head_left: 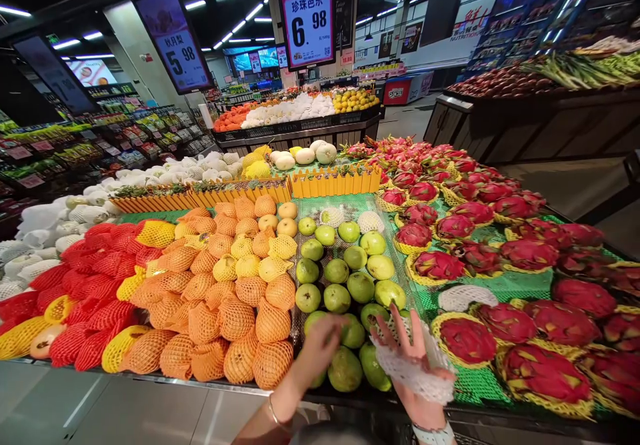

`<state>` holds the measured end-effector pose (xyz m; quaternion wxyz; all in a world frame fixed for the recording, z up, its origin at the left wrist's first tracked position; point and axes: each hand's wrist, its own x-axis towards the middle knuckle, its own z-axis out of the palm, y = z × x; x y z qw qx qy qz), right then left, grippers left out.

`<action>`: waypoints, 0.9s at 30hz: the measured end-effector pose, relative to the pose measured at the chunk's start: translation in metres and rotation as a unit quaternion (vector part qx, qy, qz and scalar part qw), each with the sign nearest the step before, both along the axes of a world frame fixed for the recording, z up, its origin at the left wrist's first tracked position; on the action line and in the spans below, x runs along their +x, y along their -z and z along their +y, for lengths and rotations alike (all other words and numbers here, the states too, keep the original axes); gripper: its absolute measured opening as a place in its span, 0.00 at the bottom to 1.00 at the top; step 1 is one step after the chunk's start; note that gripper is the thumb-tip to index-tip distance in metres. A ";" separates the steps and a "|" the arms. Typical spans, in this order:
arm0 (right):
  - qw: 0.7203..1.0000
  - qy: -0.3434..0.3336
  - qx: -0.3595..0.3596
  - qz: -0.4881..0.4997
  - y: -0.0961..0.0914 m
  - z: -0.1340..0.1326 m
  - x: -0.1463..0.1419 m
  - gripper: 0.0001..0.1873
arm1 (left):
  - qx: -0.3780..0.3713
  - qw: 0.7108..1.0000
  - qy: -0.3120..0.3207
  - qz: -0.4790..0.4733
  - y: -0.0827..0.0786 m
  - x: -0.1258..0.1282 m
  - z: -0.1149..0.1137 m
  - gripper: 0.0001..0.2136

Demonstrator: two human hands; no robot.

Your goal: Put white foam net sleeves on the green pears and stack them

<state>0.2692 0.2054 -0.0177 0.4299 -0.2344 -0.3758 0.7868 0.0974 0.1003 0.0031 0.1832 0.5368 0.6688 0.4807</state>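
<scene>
Green guavas [360,287] fill the middle section of the fruit stand. Over the front guavas is my left hand [320,346], its fingers bent and smeared by motion. Whether it grips one of them I cannot tell. To its right, my right hand [414,402] is raised palm up with the fingers spread. A white foam net sleeve [425,382] is stretched around that hand, across the palm and fingers, with no fruit visible in it. Just beyond the right hand's fingertips lies a yellowish guava [390,294].
Netted orange-wrapped fruit [235,318] borders the guavas on the left, with red-netted fruit [95,298] farther left. Dragon fruit [545,372] covers the right side. A loose white foam net [467,297] lies among them. Yellow planter fences [336,182] run behind, below hanging price screens [306,22].
</scene>
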 end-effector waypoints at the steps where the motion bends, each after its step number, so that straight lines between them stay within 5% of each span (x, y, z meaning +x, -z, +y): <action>1: 1.000 0.005 -0.004 0.012 0.000 0.002 0.000 0.54 | 0.001 0.998 -0.056 0.030 -0.005 -0.020 0.006 0.14; 4: 0.999 0.012 -0.010 0.031 0.000 0.008 0.003 0.54 | -0.100 0.961 -0.153 0.206 -0.012 -0.077 0.026 0.21; 11: 0.999 -0.014 -0.027 0.031 -0.009 0.005 0.011 0.55 | -0.193 0.935 -0.120 0.271 -0.005 -0.145 0.065 0.31; 17: 0.994 -0.031 -0.068 0.078 -0.006 -0.002 0.014 0.57 | -0.221 0.927 -0.117 0.280 -0.003 -0.158 0.076 0.33; 24: 0.998 -0.050 0.000 0.030 0.029 0.016 0.009 0.65 | -0.142 0.932 -0.188 0.277 -0.010 -0.145 0.066 0.32; 27: 0.996 -0.061 0.051 -0.027 0.035 0.028 0.005 0.61 | -0.025 0.970 -0.215 0.109 -0.030 -0.132 0.057 0.33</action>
